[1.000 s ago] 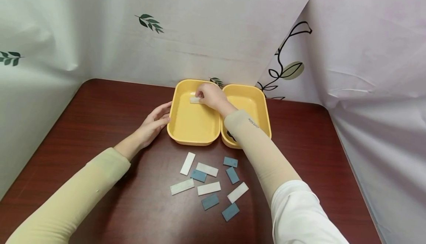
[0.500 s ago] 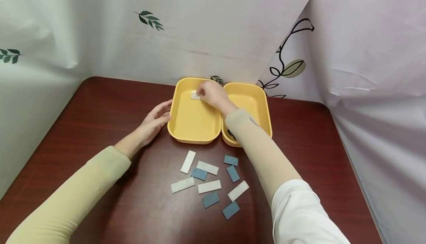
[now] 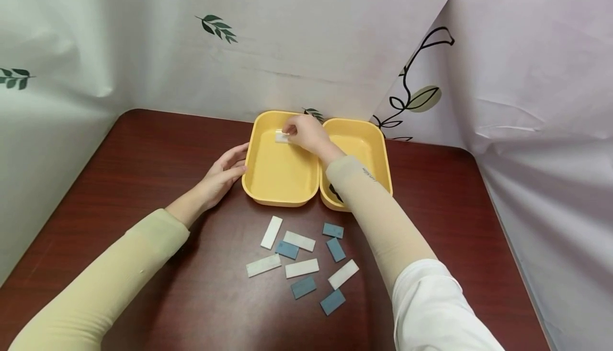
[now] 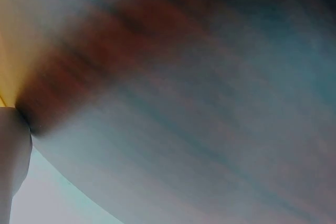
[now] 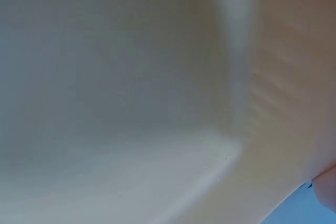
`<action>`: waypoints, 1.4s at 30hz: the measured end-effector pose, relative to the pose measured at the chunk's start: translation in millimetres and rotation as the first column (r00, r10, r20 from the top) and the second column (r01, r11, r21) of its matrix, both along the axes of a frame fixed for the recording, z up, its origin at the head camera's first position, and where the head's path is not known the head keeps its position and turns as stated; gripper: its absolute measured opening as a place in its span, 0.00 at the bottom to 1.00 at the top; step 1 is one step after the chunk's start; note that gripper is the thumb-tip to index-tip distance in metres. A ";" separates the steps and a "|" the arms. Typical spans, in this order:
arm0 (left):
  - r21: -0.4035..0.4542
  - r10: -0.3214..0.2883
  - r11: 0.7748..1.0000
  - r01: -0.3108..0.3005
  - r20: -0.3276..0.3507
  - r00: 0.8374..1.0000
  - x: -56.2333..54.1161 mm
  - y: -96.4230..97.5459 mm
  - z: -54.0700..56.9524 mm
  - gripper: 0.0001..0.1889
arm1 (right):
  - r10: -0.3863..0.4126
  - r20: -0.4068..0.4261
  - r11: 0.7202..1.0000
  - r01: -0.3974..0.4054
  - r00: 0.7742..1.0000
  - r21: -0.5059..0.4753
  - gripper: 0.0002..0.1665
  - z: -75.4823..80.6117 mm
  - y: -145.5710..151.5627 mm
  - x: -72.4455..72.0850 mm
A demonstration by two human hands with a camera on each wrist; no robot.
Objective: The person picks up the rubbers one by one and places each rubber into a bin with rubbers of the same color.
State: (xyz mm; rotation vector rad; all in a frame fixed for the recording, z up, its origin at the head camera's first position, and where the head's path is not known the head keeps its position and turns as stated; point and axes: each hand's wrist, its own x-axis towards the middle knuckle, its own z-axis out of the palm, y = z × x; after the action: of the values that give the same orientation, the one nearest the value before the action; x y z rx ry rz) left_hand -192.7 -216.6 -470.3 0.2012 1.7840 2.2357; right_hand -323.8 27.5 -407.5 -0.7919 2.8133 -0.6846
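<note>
- White tile in the left yellow tray, near the surface's far edge, long axis sideways.
- Your right hand is nearer, fingers pinching its right end.
- Your left hand, fingers extended, touches the tray's left wall.

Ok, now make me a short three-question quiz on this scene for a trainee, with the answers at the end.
1. How many blue tiles lie on the table outside the trays?

2. What colour is the tile at the right grip, in the left yellow tray?
A. Blue
B. White
C. Green

3. True or false: the left grip is inside that tray.

Key:
1. Five.
2. B.
3. False; it is outside, at the tray's left side.
</note>
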 end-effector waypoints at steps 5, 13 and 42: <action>-0.004 0.004 1.000 -0.004 0.002 1.000 1.2 1.2 0.9 0.35 | 0.015 0.026 0.998 -0.013 1.000 -0.054 0.10 9.6 5.6 3.2; 0.009 0.011 1.000 -0.010 -0.014 1.000 3.8 1.0 2.1 0.35 | 0.041 0.019 0.993 -0.038 0.999 -0.113 0.11 33.1 18.5 11.2; -0.006 0.011 1.000 -0.011 -0.014 1.000 4.3 3.5 3.4 0.34 | 0.341 -0.082 0.940 -0.341 0.937 0.012 0.08 95.4 62.7 91.9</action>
State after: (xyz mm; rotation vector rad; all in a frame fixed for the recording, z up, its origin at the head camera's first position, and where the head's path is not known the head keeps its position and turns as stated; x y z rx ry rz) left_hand -188.4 -213.0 -466.9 0.2073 1.8036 2.2414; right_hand -231.9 90.2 -312.2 -1.2958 2.6403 -0.6079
